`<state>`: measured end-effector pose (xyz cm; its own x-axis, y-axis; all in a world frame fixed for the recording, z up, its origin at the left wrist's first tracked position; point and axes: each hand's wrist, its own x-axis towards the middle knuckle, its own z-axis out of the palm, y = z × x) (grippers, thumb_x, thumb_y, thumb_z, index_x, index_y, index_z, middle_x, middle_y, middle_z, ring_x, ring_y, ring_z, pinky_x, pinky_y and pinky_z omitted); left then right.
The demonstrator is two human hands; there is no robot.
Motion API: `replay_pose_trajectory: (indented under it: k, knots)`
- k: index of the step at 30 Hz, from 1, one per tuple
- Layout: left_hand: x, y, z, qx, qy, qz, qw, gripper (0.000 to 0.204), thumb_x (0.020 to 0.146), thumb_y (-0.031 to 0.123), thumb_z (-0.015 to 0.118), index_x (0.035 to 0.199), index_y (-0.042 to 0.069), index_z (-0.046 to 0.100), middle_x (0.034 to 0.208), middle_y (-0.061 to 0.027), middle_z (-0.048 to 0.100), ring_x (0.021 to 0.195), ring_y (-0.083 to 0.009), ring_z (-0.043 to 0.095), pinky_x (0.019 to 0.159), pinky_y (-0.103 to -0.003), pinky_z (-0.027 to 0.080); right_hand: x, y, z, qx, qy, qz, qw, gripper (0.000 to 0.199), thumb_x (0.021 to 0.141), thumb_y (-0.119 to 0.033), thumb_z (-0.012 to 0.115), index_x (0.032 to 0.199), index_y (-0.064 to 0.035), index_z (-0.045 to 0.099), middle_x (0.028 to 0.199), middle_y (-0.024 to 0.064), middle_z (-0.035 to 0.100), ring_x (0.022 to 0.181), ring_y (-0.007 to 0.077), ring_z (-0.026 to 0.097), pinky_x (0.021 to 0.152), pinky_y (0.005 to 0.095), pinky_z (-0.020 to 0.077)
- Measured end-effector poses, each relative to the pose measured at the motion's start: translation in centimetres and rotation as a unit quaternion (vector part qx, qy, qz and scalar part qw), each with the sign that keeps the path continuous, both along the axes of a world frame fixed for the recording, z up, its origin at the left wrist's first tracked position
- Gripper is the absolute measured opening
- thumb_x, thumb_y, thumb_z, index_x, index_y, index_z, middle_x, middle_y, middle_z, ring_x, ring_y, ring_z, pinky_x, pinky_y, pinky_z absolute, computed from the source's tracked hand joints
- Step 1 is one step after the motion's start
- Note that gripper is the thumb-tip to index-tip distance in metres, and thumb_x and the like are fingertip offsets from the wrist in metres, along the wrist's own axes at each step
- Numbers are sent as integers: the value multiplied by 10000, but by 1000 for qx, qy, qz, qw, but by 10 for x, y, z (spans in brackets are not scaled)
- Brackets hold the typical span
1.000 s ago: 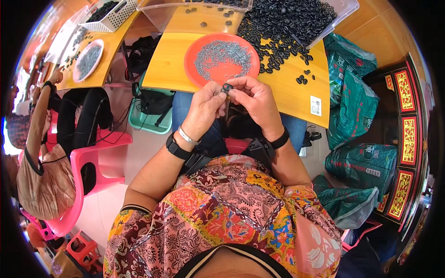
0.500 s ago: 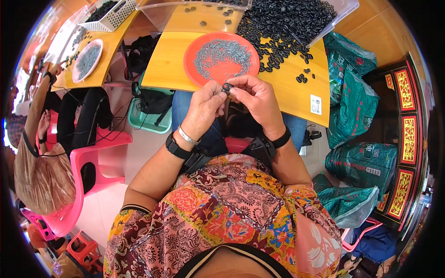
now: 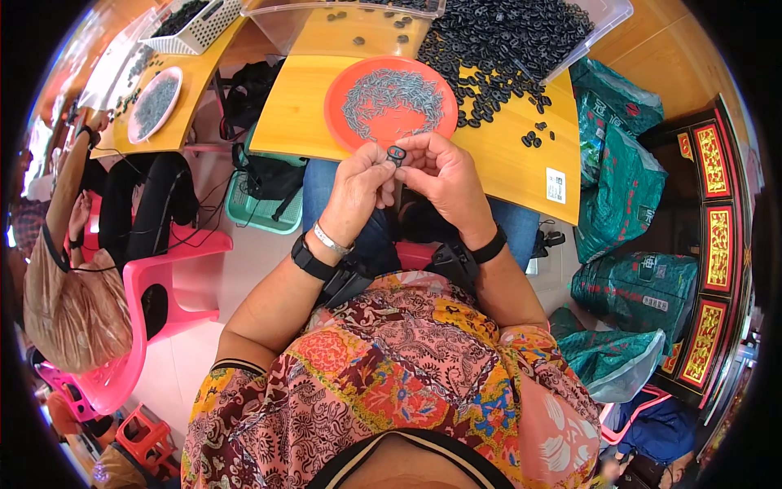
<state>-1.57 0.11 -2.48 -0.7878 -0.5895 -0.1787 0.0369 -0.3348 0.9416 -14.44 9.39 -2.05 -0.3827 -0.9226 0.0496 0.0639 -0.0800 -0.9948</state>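
Observation:
Just over the near rim of a red-orange plate (image 3: 334, 110), my two hands meet at a small black oval ring-like piece (image 3: 397, 152). My left hand (image 3: 361, 181) pinches it between thumb and forefinger. From the other side, the fingertips of my right hand (image 3: 445, 174) close on the same piece. Whether a pin sits in it is too small to tell. Many short grey metal pins (image 3: 395, 91) lie loose in the plate. To its right spreads a heap of similar black pieces (image 3: 489, 41) on the yellow table (image 3: 297, 106).
Clear plastic bins (image 3: 562, 57) stand along the table's far side. Green bags (image 3: 623, 196) crowd the floor at right. At left, another person (image 3: 77, 301) sits on a pink chair (image 3: 138, 342) by a second table with a pin plate (image 3: 155, 106). A green basket (image 3: 252, 208) is below.
The black piece has been turned in my fingertips, so its opening now shows more. Both hands stay in nearly the same place.

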Motion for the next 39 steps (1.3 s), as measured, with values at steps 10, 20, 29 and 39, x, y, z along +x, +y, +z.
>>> replay_pose_trajectory:
  k: [10, 20, 29, 39]
  knots:
    - [2, -3, 2, -75, -9, -40, 996, 116, 891, 133, 467, 795, 69, 480, 673, 9, 501, 552, -70, 478, 493, -189, 362, -3, 2, 2, 0, -61, 0, 998, 209, 813, 22, 638, 1009, -23, 583, 849, 11, 632, 706, 51, 574, 635, 181, 472]
    - [3, 0, 17, -452, -50, -13, 890, 234, 865, 83, 532, 1075, 12, 456, 734, -151, 543, 659, -297, 579, 593, -354, 444, -12, 9, 14, 18, -171, 28, 985, 222, 798, -5, 644, 1016, -16, 608, 817, 21, 632, 666, 72, 587, 623, 203, 488]
    - [4, 0, 21, -452, -22, -16, 892, 249, 865, 56, 526, 1093, -9, 451, 777, -188, 577, 714, -358, 594, 627, -373, 461, -7, 12, 26, 16, -107, 31, 994, 242, 829, -13, 625, 1071, 3, 615, 835, 26, 637, 681, 64, 569, 641, 199, 480]
    - [8, 3, 18, -470, 3, 7, 882, 283, 850, 43, 522, 1121, 30, 444, 722, -175, 570, 665, -383, 583, 572, -418, 452, 3, 14, 32, -3, -58, 10, 998, 207, 843, -7, 607, 1049, 3, 627, 761, -6, 607, 637, 48, 551, 594, 191, 465]
